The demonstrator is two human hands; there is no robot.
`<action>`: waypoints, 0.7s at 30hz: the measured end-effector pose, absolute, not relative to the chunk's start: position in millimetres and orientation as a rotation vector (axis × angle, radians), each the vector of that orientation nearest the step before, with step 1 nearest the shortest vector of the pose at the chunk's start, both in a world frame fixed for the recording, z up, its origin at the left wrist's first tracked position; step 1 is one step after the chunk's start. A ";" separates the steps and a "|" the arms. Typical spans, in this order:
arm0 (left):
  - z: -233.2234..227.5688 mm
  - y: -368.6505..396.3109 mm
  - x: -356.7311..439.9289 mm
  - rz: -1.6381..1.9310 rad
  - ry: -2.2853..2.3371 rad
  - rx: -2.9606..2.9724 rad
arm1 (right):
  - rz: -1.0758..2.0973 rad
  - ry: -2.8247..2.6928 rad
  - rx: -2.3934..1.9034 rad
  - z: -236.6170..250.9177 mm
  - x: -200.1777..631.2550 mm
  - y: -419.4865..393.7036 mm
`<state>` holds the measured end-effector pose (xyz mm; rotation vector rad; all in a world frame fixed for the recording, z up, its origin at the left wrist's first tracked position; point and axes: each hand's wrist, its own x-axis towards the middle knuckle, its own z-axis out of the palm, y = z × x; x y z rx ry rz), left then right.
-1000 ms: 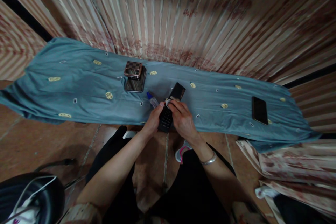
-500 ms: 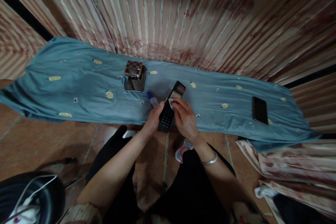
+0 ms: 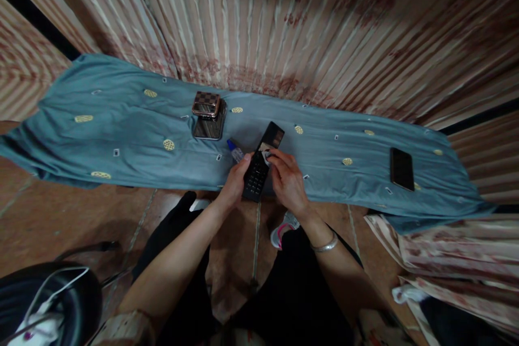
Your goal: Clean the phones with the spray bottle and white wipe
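A black flip phone (image 3: 257,177), opened out with its keypad and screen facing up, is gripped along its left edge by my left hand (image 3: 235,184). My right hand (image 3: 287,179) pinches a small white wipe or piece of tissue (image 3: 266,155) against the phone near its hinge, just below the screen. Beside my left thumb, a clear bottle with a blue cap (image 3: 234,148) lies on the blue cloth (image 3: 194,167). The fingers of my left hand beneath the phone are hidden.
Left of centre stands a folding phone with a checkered back and a mirror-like surface (image 3: 210,114). A dark smartphone (image 3: 401,168) lies at the right end of the cloth. Pleated curtains (image 3: 259,27) hang behind. A black stool (image 3: 48,303) with a white cable is at lower left.
The phone has shifted slightly up and left in my left hand's grip. My right fingers with the white piece have moved a little across the hinge area.
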<state>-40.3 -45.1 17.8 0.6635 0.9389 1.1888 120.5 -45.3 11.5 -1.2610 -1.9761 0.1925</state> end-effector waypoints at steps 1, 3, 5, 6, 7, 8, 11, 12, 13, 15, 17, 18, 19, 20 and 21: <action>18.3 -44.7 -41.3 1.194 0.941 0.659 | 0.188 -1.977 -1.266 11.4 121.2 -45.5; 19.5 -43.9 -43.0 1.199 0.937 0.652 | 0.181 -1.980 -1.275 11.2 121.9 -46.0; 21.0 -43.4 -44.1 1.204 0.929 0.647 | 0.167 -1.988 -1.276 11.0 121.7 -46.7; 21.5 -43.1 -44.4 1.207 0.924 0.643 | 0.155 -1.993 -1.270 10.9 121.3 -47.1; 21.9 -42.9 -44.6 1.210 0.917 0.640 | 0.141 -1.998 -1.263 11.0 120.7 -47.6; 21.9 -42.7 -44.7 1.215 0.912 0.639 | 0.131 -2.003 -1.256 11.1 120.1 -48.2; 20.7 -42.3 -44.3 1.230 0.913 0.657 | 0.132 -2.012 -1.250 12.0 117.8 -49.9; 20.0 -42.4 -43.9 1.236 0.919 0.665 | 0.142 -2.016 -1.248 12.4 116.7 -50.5; 19.4 -42.7 -43.4 1.241 0.928 0.671 | 0.156 -2.020 -1.244 12.8 115.6 -51.0; 18.2 -43.9 -41.9 1.235 0.942 0.674 | 0.182 -2.026 -1.224 13.5 112.8 -52.0; 17.4 -45.4 -40.0 1.218 0.947 0.670 | 0.192 -2.031 -1.208 14.2 109.7 -52.7; 17.1 -46.1 -39.1 1.213 0.947 0.668 | 0.188 -2.032 -1.206 14.6 108.3 -52.9; 16.9 -46.7 -38.2 1.211 0.945 0.667 | 0.180 -2.034 -1.208 14.8 107.1 -52.9; 16.8 -47.1 -37.6 1.213 0.943 0.665 | 0.168 -2.036 -1.210 15.1 106.3 -52.9; 16.8 -47.3 -37.3 1.218 0.943 0.665 | 0.158 -2.039 -1.210 15.2 105.9 -52.7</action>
